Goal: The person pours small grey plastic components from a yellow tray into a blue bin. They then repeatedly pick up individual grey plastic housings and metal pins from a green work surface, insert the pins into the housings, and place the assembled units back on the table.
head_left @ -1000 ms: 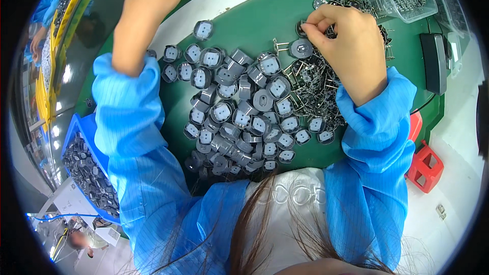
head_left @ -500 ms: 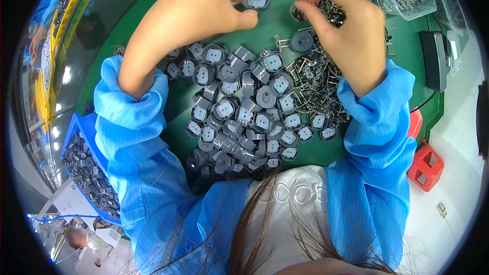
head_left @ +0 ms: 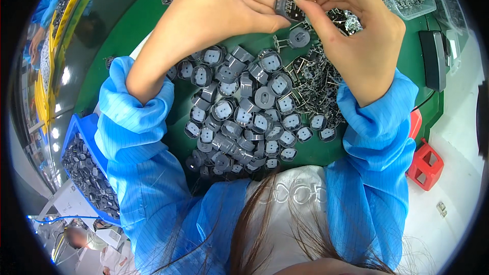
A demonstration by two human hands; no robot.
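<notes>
My left hand grips a round grey plastic housing between thumb and fingers. With thumb and forefinger, my right hand pinches a small dark piece with metal pins against the open face of that housing. How far the piece sits inside cannot be made out. Below my hands lies a pile of similar grey housings, many with pale two-holed faces. Beside it, under my right wrist, is a heap of metal-pinned parts. One grey housing with metal prongs lies just below my fingertips.
A clear plastic bin of metal parts stands at the far right, near a black box-shaped device. On the left is a blue bin full of grey parts. A red plastic stool stands at the right.
My hands have come together. My left hand has moved right with the housing and tilted it; my right hand has brought a dark pinned piece up from the heap to it.
</notes>
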